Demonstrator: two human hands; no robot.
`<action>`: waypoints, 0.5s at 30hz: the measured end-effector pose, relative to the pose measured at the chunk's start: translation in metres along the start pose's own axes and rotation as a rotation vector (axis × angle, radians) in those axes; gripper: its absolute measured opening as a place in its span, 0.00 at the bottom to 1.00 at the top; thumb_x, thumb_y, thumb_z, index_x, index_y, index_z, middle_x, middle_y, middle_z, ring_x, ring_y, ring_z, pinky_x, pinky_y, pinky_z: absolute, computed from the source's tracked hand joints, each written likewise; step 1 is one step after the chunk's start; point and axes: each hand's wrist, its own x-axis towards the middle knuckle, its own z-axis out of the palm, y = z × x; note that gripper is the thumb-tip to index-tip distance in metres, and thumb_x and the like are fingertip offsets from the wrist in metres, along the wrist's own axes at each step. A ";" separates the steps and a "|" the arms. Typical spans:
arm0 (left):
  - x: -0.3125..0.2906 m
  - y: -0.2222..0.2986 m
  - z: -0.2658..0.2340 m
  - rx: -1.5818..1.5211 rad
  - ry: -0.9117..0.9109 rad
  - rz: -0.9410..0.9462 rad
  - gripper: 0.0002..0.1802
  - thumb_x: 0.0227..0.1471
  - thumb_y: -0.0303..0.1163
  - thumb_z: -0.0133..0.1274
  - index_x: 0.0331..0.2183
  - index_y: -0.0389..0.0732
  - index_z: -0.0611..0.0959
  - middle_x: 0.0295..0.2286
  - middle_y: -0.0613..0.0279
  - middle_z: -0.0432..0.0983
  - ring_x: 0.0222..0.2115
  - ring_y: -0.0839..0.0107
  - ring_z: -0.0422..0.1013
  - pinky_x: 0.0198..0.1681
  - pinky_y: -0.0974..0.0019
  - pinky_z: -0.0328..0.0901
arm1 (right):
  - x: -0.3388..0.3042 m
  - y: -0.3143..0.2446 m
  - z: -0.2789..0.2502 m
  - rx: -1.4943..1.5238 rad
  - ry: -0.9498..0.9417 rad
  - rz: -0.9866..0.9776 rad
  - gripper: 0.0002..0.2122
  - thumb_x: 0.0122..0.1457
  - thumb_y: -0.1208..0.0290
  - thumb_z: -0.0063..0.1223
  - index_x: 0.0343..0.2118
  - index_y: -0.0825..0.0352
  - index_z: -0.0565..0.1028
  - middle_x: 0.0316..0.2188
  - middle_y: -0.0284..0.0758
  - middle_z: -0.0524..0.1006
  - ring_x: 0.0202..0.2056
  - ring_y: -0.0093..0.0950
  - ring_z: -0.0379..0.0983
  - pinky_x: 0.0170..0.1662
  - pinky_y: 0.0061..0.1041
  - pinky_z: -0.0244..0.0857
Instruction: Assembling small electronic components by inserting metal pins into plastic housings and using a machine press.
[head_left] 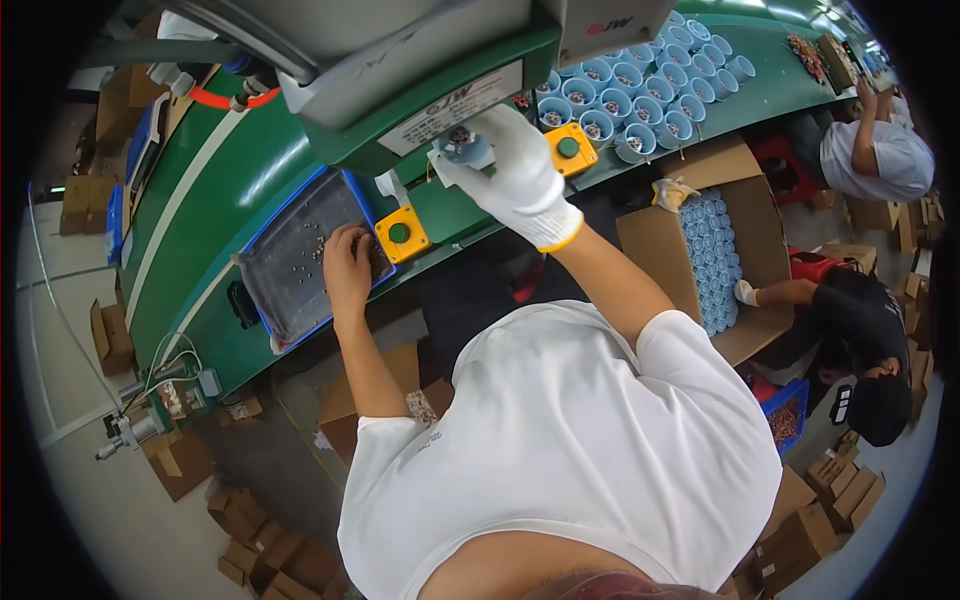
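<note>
My right hand [525, 185], in a white knit glove, grips a light blue plastic cup [463, 150] under the green-and-grey press head [440, 100]. Small dark pieces show in the cup's mouth; its base is hidden by the press and glove. My bare left hand [349, 262] reaches into a blue-rimmed tray [262, 240] at its right side, fingers curled down among small metal parts [318, 248]. What lies under those fingertips is hidden. Two yellow boxes with green push buttons, the left one [401, 234] and the right one [568, 149], flank the press.
Many light blue cups [628, 75] with small pieces inside stand on the green bench to the right. Below them, an open carton [740, 260] holds more cups, and a co-worker's gloved hand [746, 292] touches it. Another person [880, 150] sits farther right.
</note>
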 end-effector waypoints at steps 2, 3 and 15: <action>-0.003 0.001 -0.001 0.002 0.061 -0.013 0.07 0.63 0.26 0.61 0.41 0.33 0.86 0.46 0.50 0.84 0.48 0.45 0.78 0.54 0.52 0.71 | 0.004 -0.002 0.001 -0.065 0.017 -0.020 0.23 0.47 0.74 0.78 0.46 0.70 0.79 0.45 0.45 0.84 0.45 0.49 0.82 0.47 0.42 0.78; -0.006 0.002 0.001 -0.009 0.097 -0.006 0.06 0.64 0.26 0.60 0.41 0.33 0.86 0.45 0.50 0.83 0.48 0.46 0.78 0.53 0.52 0.71 | 0.006 -0.004 0.001 -0.125 0.032 -0.037 0.22 0.47 0.73 0.78 0.45 0.69 0.79 0.44 0.44 0.84 0.44 0.48 0.82 0.46 0.42 0.77; -0.022 0.072 0.034 -0.037 0.256 0.338 0.05 0.61 0.23 0.62 0.40 0.34 0.84 0.44 0.50 0.83 0.46 0.46 0.79 0.52 0.47 0.73 | 0.020 -0.004 -0.025 -0.307 -0.178 -0.018 0.20 0.48 0.60 0.78 0.37 0.68 0.81 0.35 0.39 0.83 0.40 0.45 0.80 0.44 0.44 0.75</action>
